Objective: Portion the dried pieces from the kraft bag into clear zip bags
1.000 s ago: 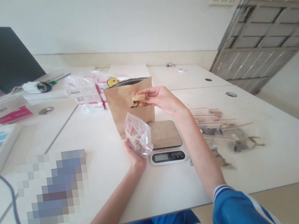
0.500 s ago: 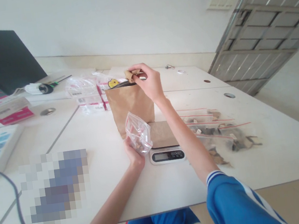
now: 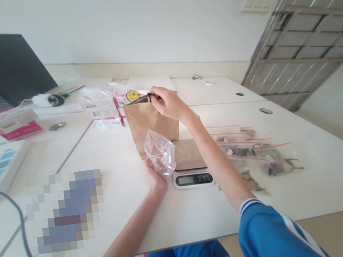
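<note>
While clear bag (image 3: 162,151) in curled left hand (image 3: 155,177) — paper bag (image 3: 148,121) under right hand (image 3: 170,102), hold unclear.

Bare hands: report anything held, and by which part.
Left hand: clear plastic zip bag, by its lower part. Right hand, at the mouth of the brown paper bag: cannot tell.

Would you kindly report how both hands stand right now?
Left hand holding clear bag. Right hand at open mouth of paper bag. Right forearm hiding part of scale.

Upright brown pouch (image 3: 149,121), apparently open
</note>
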`<action>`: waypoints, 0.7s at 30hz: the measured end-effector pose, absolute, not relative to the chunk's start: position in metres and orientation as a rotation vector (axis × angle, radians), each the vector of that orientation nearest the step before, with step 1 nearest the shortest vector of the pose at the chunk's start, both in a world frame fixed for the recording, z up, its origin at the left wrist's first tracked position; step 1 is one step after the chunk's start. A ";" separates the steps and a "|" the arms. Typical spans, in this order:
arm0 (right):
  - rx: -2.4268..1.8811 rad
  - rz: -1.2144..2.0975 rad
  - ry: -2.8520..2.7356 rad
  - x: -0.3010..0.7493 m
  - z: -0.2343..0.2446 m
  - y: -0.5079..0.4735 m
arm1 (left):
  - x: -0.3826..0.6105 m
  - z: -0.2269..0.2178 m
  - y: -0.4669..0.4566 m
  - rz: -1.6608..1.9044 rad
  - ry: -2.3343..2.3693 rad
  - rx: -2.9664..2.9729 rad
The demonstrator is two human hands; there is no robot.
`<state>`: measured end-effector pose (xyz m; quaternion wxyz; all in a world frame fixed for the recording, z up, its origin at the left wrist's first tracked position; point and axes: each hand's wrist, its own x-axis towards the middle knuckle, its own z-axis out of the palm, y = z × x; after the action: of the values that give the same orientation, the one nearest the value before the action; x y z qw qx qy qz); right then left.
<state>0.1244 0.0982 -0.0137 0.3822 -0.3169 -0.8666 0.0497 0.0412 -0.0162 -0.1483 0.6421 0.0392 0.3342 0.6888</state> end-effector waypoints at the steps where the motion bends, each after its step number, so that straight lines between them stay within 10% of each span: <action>1: -0.873 0.095 -2.240 0.123 -0.011 0.095 | 0.041 -0.148 -0.016 1.572 0.756 0.092; 12: -1.126 -0.160 -2.205 0.115 0.004 0.054 | 0.041 -0.150 -0.017 1.593 0.723 0.119; 21: -1.024 0.966 -2.906 0.137 -0.013 0.011 | 0.045 -0.155 -0.021 1.717 0.741 0.109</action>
<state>0.1366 0.0113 -0.0135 -0.0437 -0.3167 -0.8991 0.2990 0.0453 -0.0208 -0.1545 0.5924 0.0469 0.3187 0.7384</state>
